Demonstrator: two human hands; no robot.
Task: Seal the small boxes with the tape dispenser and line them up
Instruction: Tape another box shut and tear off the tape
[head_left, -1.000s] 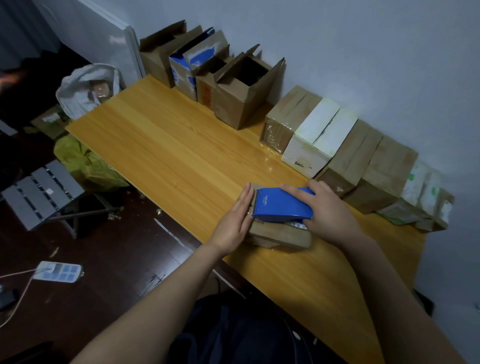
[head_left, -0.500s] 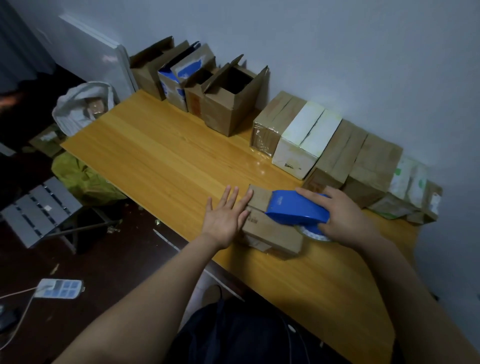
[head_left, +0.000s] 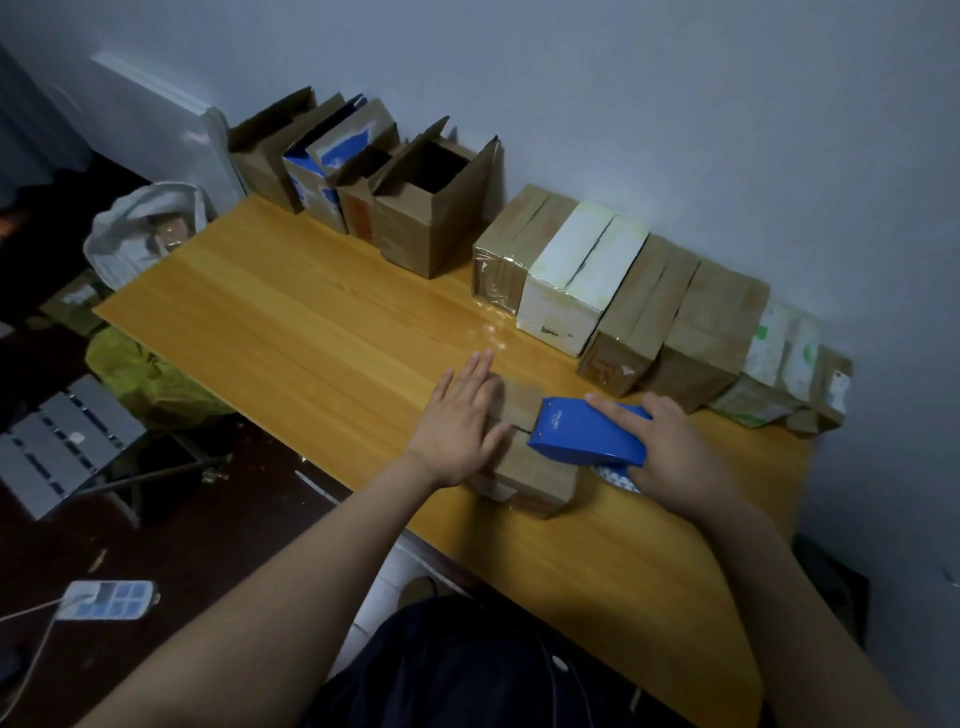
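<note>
White bag (head_left: 140, 228), yellow bag (head_left: 148, 376), grey stool (head_left: 57, 447), power strip (head_left: 106, 600) on dark floor (head_left: 223, 530).

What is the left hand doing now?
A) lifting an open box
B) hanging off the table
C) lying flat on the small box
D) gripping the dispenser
C: the left hand lies flat, fingers straight, on the box, while the right hand grips the dispenser.

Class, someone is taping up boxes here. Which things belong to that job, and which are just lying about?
For the job: blue tape dispenser in the right hand; small box under the left hand; sealed boxes lined up along the wall; open boxes beyond them.
Lying about: power strip, grey stool and white bag, all off the table.
</note>
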